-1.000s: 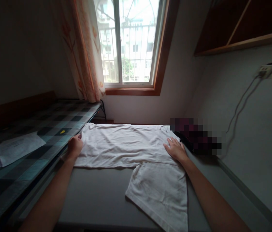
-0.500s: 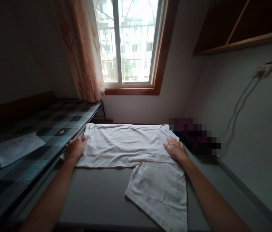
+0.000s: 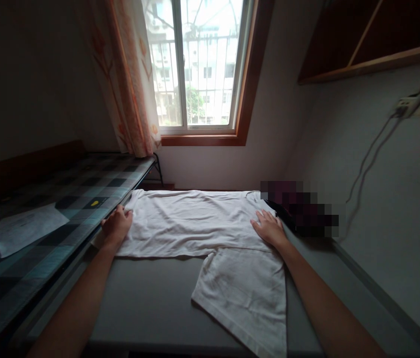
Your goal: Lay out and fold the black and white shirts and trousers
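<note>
A white T-shirt [image 3: 191,223] lies sideways across a grey tabletop [image 3: 150,303], its body in a lengthwise band with soft wrinkles. One sleeve [image 3: 245,293] points toward me and reaches past the bottom of the view. At the shirt's left end, my left hand [image 3: 118,223] has its fingers curled at the edge, with the thumb against the cloth; the fingertips are partly hidden. My right hand [image 3: 269,227] rests flat on the shirt's right end, fingers stretched out and slightly apart.
Left of the table stands a bed with a checked mat [image 3: 79,194] and papers [image 3: 27,228] on it. A dark blurred-out object [image 3: 299,209] sits beyond my right hand. Cables [image 3: 362,169] hang from a wall socket. A curtained window [image 3: 206,69] is ahead.
Both hands stay in nearly the same places on the shirt. The whole view has shifted very slightly.
</note>
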### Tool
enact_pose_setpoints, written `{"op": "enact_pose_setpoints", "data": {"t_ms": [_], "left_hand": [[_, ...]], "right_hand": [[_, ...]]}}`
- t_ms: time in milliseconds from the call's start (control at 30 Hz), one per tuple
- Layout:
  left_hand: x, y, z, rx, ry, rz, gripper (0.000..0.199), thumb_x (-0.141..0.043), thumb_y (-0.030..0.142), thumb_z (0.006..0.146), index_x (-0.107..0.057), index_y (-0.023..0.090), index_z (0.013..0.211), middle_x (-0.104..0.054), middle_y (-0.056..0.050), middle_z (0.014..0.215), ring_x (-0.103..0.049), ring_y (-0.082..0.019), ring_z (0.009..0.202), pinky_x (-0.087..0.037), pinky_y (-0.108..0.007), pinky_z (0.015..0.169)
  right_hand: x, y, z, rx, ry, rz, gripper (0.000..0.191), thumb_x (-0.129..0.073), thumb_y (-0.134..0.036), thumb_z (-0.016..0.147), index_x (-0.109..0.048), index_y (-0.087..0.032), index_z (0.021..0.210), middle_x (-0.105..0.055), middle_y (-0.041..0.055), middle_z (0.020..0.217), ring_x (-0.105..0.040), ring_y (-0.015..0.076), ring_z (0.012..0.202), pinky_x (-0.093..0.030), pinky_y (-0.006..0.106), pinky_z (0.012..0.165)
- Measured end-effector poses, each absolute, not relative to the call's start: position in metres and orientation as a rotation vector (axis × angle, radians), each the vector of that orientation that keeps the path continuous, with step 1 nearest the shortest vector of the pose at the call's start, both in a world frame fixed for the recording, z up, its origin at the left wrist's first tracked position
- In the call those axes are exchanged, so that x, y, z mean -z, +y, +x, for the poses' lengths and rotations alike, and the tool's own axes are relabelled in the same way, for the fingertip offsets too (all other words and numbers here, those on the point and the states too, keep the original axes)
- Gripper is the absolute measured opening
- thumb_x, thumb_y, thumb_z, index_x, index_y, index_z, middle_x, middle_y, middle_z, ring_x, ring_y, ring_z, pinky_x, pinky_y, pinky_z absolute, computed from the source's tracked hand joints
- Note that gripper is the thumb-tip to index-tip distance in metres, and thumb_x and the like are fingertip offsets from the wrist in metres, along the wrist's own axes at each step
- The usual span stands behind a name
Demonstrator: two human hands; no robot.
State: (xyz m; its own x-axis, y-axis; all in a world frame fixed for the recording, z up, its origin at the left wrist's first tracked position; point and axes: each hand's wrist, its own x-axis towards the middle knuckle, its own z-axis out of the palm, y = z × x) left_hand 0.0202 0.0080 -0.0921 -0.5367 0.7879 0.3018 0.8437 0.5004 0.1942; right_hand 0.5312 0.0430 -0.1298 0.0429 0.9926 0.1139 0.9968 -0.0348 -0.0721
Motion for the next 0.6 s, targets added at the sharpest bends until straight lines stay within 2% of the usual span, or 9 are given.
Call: {"op": "enact_pose_setpoints", "data": {"t_ms": [133, 300, 467, 600], "left_hand": [[0.089, 0.004, 0.02, 0.5, -2.545, -1.362, 0.04, -0.041, 0.043, 0.089, -0.059, 0.016, 0.113, -0.07, -0.019, 0.103, -0.063, -0.036, 0.1, -0.04, -0.046, 0.084], [0.08, -0.008, -0.002, 0.37, -2.636, -1.362, 0.046, -0.044, 0.049, 0.087, -0.059, 0.016, 0.115, -0.071, -0.02, 0.095, -0.065, -0.036, 0.093, -0.042, -0.046, 0.082], [0.068, -0.023, -0.053, 0.243, -2.742, -1.354, 0.044, -0.049, 0.055, 0.084, -0.062, 0.02, 0.108, -0.07, -0.013, 0.098, -0.065, -0.03, 0.085, -0.044, -0.034, 0.066], [0.065, -0.027, -0.08, 0.11, -2.82, -1.303, 0.039, -0.055, 0.056, 0.081, -0.064, 0.022, 0.098, -0.068, -0.006, 0.084, -0.062, -0.025, 0.079, -0.043, -0.03, 0.064]], "right_hand": [[0.128, 0.041, 0.53, 0.045, -2.086, -2.163, 0.058, -0.032, -0.042, 0.095, -0.044, -0.014, 0.143, -0.036, 0.0152, 0.153, -0.03, 0.028, 0.141, -0.022, 0.049, 0.113], [0.125, 0.039, 0.528, 0.043, -2.076, -2.165, 0.057, -0.033, -0.042, 0.095, -0.044, -0.014, 0.143, -0.036, 0.0154, 0.153, -0.03, 0.028, 0.141, -0.021, 0.048, 0.114], [0.123, 0.037, 0.527, 0.059, -2.084, -2.171, 0.057, -0.033, -0.041, 0.095, -0.044, -0.013, 0.143, -0.036, 0.0155, 0.153, -0.03, 0.0277, 0.141, -0.021, 0.049, 0.114], [0.124, 0.038, 0.528, 0.053, -2.087, -2.161, 0.057, -0.033, -0.041, 0.095, -0.045, -0.013, 0.143, -0.037, 0.0152, 0.153, -0.031, 0.0282, 0.141, -0.022, 0.051, 0.114]]}}
